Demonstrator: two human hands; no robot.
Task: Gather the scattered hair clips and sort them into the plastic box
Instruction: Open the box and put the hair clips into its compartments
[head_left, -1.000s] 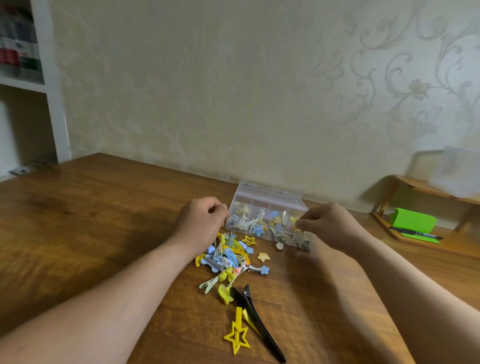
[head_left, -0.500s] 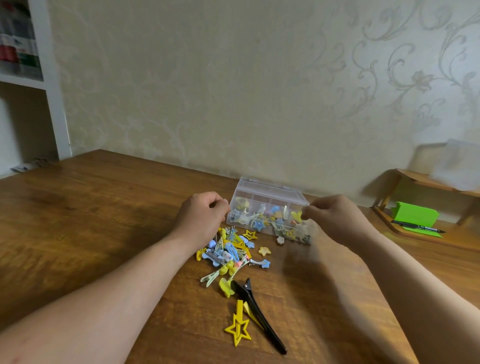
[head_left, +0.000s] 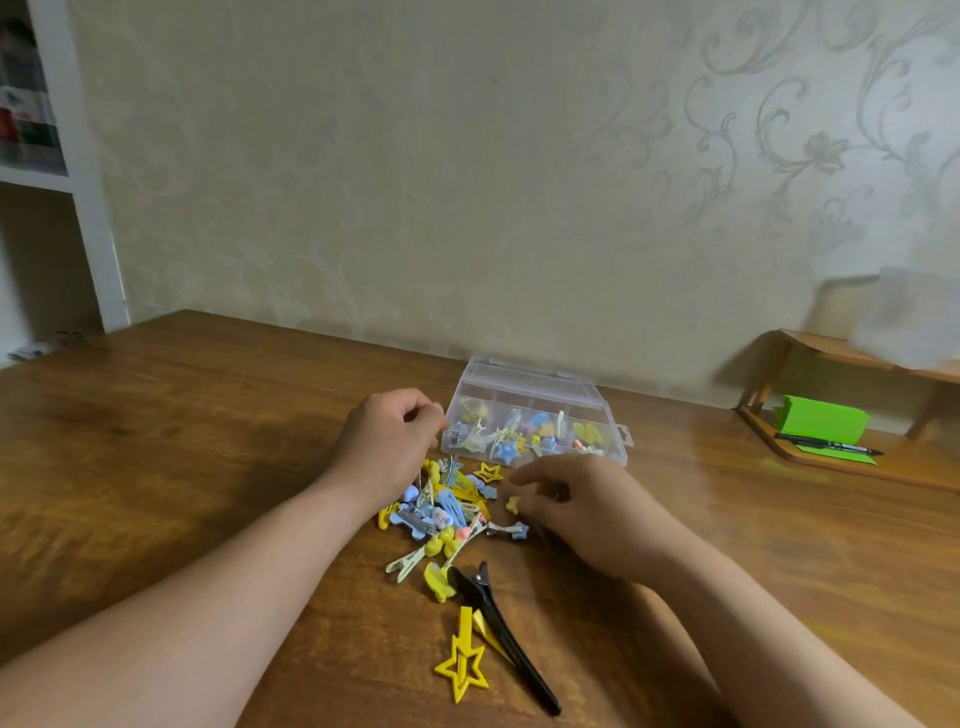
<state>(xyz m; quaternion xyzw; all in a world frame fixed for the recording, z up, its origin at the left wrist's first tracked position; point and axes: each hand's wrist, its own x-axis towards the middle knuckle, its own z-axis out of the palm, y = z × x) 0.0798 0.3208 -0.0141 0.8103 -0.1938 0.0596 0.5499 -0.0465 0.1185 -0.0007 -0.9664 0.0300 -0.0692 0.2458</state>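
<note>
Your left hand (head_left: 388, 442) sits on the far left edge of the pile of hair clips (head_left: 441, 517), just beside the left end of the plastic box (head_left: 605, 415). Its fingers (head_left: 423, 415) are curled in tight, and you cannot tell whether they pinch a clip.

Your right hand (head_left: 589, 514) is low over the table (head_left: 156, 441), on the right of the pile and just near of the box. Its fingertips (head_left: 525, 500) are bent down at 1 small yellow clip (head_left: 512, 504). The hand is blurred, so whether they grip that clip or only touch it cannot be told.

The clear box stands open on the table at the far side of the pile, and its compartments hold blue, yellow and pale clips. The loose pile of blue and yellow clips lies between your 2 hands. Near of it, 1 long black clip (head_left: 501, 626) lies slantwise, touching 1 yellow star clip (head_left: 462, 670) on its left.

At the far right a low wooden stand (head_left: 831, 460) carries a green block (head_left: 815, 423) and a pen (head_left: 826, 447).
</note>
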